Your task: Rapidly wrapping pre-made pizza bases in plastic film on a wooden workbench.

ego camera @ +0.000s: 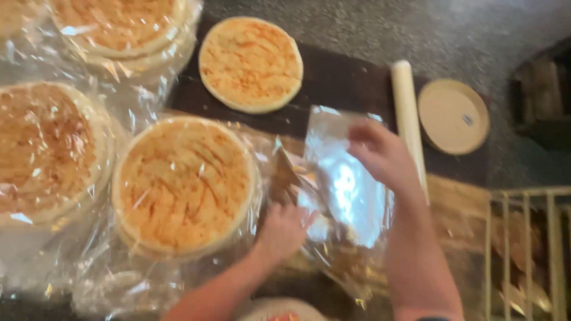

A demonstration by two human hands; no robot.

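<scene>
Gripping clear wrap [348, 190], two hands [284, 230], four flatbread stacks [184, 184]

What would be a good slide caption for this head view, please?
Both hands, left hand and right hand, pull the clear plastic bag beside a bagged flatbread stack.

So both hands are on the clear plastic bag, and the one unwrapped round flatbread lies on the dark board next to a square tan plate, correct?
Not quite: the tan plate is round, not square, as the head view shows. The rest holds: the left hand and right hand grip the clear plastic bag, and the unwrapped round flatbread lies on the dark board.
</scene>
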